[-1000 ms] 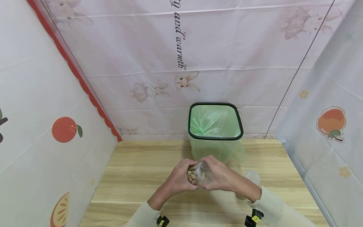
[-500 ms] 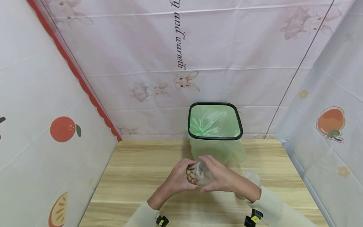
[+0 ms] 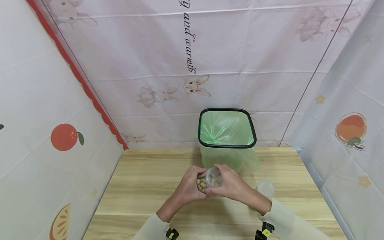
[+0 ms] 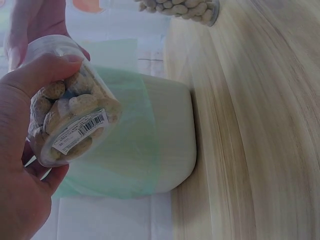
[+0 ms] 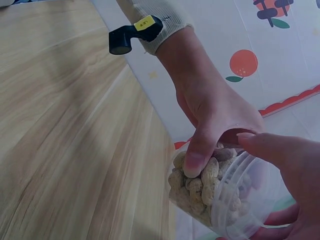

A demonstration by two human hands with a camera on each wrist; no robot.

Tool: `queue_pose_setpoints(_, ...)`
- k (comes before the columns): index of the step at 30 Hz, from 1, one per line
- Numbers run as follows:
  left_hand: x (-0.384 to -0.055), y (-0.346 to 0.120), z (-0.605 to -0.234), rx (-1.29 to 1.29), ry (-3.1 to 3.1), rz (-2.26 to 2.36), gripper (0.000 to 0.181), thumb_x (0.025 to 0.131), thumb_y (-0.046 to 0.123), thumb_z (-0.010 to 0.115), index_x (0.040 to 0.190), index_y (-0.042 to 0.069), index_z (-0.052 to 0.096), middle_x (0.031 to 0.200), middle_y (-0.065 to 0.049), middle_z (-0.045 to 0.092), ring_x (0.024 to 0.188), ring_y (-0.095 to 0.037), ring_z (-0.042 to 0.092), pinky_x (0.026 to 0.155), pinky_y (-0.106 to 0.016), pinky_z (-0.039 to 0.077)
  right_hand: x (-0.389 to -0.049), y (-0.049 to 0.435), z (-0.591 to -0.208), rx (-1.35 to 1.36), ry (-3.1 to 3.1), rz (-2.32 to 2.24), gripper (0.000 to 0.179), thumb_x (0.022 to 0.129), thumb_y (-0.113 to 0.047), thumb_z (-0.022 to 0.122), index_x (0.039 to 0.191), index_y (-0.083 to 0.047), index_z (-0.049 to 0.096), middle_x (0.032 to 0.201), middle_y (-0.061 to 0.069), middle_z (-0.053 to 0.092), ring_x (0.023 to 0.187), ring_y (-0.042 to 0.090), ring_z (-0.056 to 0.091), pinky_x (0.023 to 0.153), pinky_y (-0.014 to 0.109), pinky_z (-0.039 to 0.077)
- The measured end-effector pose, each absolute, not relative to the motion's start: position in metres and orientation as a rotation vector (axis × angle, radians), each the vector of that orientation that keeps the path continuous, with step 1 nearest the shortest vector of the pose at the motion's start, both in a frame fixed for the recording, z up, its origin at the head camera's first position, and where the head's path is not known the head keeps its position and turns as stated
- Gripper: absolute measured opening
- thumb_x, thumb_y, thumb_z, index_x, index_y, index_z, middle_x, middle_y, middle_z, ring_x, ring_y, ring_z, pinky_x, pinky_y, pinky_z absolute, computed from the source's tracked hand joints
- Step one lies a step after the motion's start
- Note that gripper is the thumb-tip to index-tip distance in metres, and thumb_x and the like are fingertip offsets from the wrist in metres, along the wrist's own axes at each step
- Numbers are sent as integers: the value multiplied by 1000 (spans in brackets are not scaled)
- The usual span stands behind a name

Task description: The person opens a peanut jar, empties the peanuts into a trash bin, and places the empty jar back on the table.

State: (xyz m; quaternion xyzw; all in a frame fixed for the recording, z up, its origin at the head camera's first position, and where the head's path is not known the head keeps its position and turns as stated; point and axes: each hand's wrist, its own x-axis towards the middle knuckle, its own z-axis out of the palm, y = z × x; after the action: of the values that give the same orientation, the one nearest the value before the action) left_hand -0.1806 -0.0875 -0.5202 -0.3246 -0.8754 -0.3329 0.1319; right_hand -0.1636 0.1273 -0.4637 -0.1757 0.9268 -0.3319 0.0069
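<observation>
A clear plastic jar of peanuts [image 3: 201,183] lies tipped sideways between both hands, above the table. My left hand [image 3: 189,186] grips the jar's body, thumb on one side and fingers on the other. In the left wrist view, a white barcode label [image 4: 81,131] shows on the jar's bottom. At the other end, my right hand [image 3: 232,185] holds the clear ribbed lid [image 3: 215,178] between thumb and fingers. Peanuts show through the clear plastic in the right wrist view, where the left thumb [image 5: 195,162] lies along the jar's side.
A bin with a black rim [image 3: 228,146] and green liner bag stands behind the hands, against the back curtain. A second peanut jar [image 3: 265,188] with a clear top stands right of the right forearm, partly hidden. Printed curtains enclose the wooden table [image 3: 150,173].
My right hand has shifted slightly left, and its thumb and fingers have resettled on the lid. More of the standing jar shows beside the forearm. My left hand has stayed almost still.
</observation>
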Motion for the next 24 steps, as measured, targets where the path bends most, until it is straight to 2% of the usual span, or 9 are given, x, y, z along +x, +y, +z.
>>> queue_pose_setpoints(3,-181,-88,-521,-940,-2524,-984,85,61,28,100,131,7,56,120,-3,60,109,-13,54,92,-31,56,-164,126,-464,-563,2900,-1029,93,71,-53,89,140,1,56,127,16,66,106,25,67,83,40,58)
queue_pose_setpoints(13,-180,-90,-520,-942,-2539,-1006,85,61,29,99,131,6,57,119,-3,61,109,-12,55,92,-30,56,-162,125,-463,-616,2894,-1029,90,69,-41,93,141,-3,54,133,15,63,113,28,65,88,44,58)
queue_pose_setpoints(24,-178,-91,-518,-961,-2578,-1077,87,62,28,100,134,6,56,123,-4,62,112,-14,57,94,-31,57,-161,132,-461,-869,2897,-986,84,71,-33,93,139,-4,52,131,11,61,118,29,63,90,45,59)
